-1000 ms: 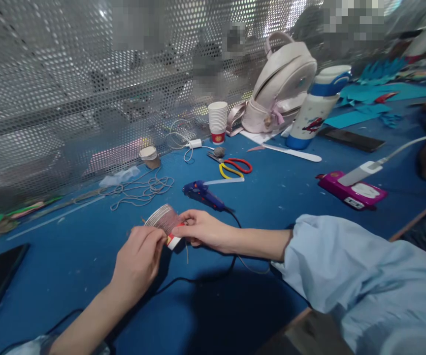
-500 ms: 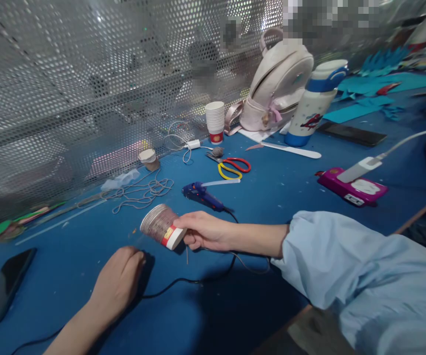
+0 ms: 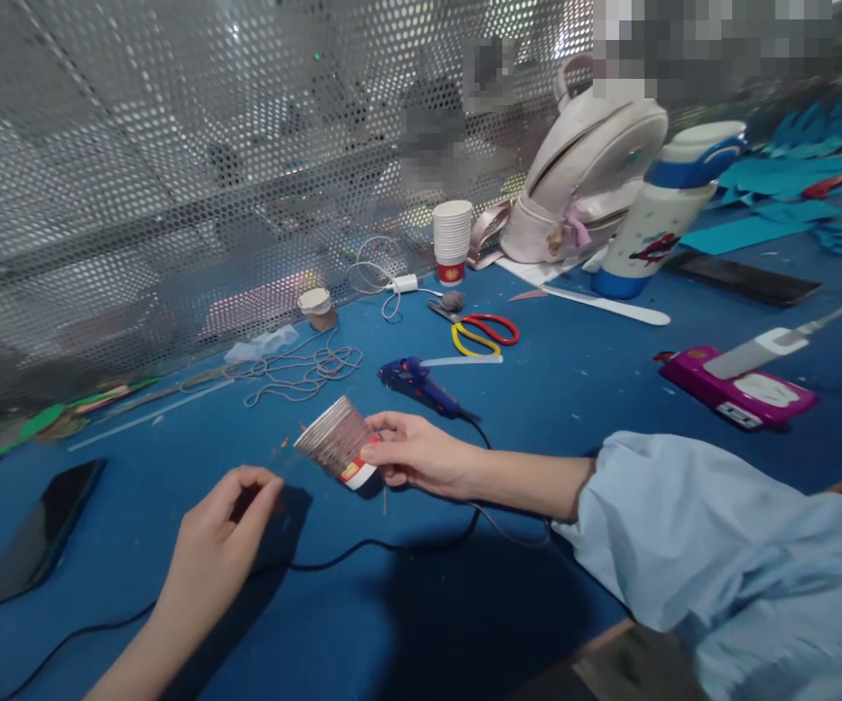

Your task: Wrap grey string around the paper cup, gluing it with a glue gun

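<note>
My right hand (image 3: 421, 453) grips the red-and-white base of a paper cup (image 3: 334, 440) wound with thin cord, held tilted just above the blue table (image 3: 573, 380) with its mouth facing up and left. My left hand (image 3: 220, 535) hovers a short way to the cup's lower left. Its thumb and forefinger are pinched together, and what they hold is too fine to name. A blue glue gun (image 3: 421, 380) lies just behind my right hand, and its black cable (image 3: 362, 550) runs under my wrist.
Loose cord (image 3: 304, 368), a small cup (image 3: 316, 307), scissors (image 3: 479, 331) and stacked paper cups (image 3: 452, 239) lie toward the perforated metal wall (image 3: 135, 195). A backpack (image 3: 588, 166) and bottle (image 3: 665, 209) stand far right. A dark phone (image 3: 41, 531) lies left, a pink phone (image 3: 738, 389) right.
My left hand has left the cup, dropped to the lower left, then risen again with its fingers pinched. My right hand has kept hold and tilted the cup's mouth upward.
</note>
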`<state>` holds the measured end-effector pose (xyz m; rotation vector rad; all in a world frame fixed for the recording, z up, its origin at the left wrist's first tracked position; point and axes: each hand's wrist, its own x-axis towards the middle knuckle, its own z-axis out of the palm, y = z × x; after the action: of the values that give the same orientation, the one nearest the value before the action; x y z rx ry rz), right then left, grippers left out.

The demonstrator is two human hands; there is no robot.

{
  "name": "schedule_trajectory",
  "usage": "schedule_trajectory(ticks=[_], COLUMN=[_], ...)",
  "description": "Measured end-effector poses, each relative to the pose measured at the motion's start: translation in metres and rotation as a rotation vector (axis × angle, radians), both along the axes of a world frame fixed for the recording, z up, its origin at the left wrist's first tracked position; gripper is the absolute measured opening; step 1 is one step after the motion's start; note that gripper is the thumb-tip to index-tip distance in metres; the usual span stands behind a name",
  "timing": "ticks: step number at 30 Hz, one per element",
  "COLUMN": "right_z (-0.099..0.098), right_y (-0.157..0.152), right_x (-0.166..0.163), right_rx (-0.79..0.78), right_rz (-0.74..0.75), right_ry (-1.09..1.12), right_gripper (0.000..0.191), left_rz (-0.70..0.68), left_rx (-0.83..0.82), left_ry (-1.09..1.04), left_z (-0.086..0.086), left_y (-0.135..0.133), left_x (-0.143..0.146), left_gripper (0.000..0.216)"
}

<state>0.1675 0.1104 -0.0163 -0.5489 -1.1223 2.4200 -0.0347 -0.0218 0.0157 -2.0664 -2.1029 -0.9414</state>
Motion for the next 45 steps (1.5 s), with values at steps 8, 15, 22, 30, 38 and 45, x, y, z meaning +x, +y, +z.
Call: schedule_trajectory(ticks=[8, 15, 22, 30, 38, 45], right_z=[0.002, 0.004, -0.003, -0.003, -0.001, -0.003], right_y=[-0.01, -0.012, -0.013, -0.015, -0.013, -0.015], right_x=[-0.001, -0.001, -0.004, -0.003, 0.001, 0.0], right_rx=[0.051, 0.101, 0.247, 0.449, 0.679, 0.652], right_rz=[-0.1, -0.1, -0.166, -0.203, -0.202, -0.202], right_ry=[-0.111, -0.166, -0.256, -0.159, -0.278, -0.255], right_gripper=[0.052, 0.048, 0.044, 0.048, 0.048, 0.049], left_rz=[-0.295, -0.392, -0.441, -0.377, -0.317, -0.277], left_rx=[0.312, 0.384, 0.416, 0.36, 0.281, 0.284], left_ry=[0.286, 0.437, 0.66, 0.586, 0.337, 0.315], left_z=[0.001, -0.013, -0.011, -0.005, 0.005, 0.005], left_y=[0.017, 0.026, 0.027, 0.028, 0.028, 0.026], left_x=[0.034, 0.029, 0.032, 0.04, 0.044, 0.045], left_gripper=[0.017, 0.03, 0.022, 0.011, 0.013, 0.014])
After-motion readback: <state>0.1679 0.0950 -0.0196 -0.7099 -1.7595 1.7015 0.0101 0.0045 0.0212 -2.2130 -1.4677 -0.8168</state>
